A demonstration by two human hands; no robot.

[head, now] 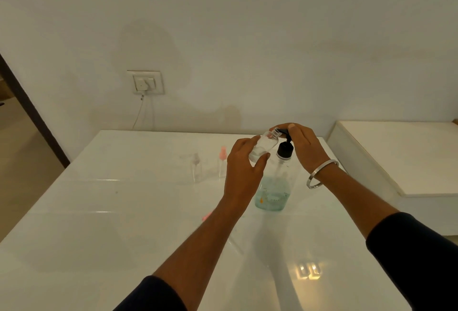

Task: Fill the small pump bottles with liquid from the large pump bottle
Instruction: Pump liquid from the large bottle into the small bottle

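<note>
Item: small clear bottle, tilted, gripped in your left hand, neck touching the black nozzle. Your right hand presses flat on the large pump bottle. Risk: misaligned neck, liquid spills onto the table.

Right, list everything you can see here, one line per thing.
Large pump bottle: one, clear with a black pump and bluish-green liquid low down, standing on the table.
Small bottle: one, clear, open at the neck, tilted with its mouth at the pump's spout.
Small pump bottles: two, clear, one with a clear top, one with a pink top, standing further back on the left.
Pink piece: one, on the table by the left forearm, mostly hidden.
Table: one, glossy white.
Wall socket: one, white, with a plug and cable.
Bangle: one, silver, right wrist.
Left hand: holds the small bottle.
Right hand: rests on the pump head.
</note>
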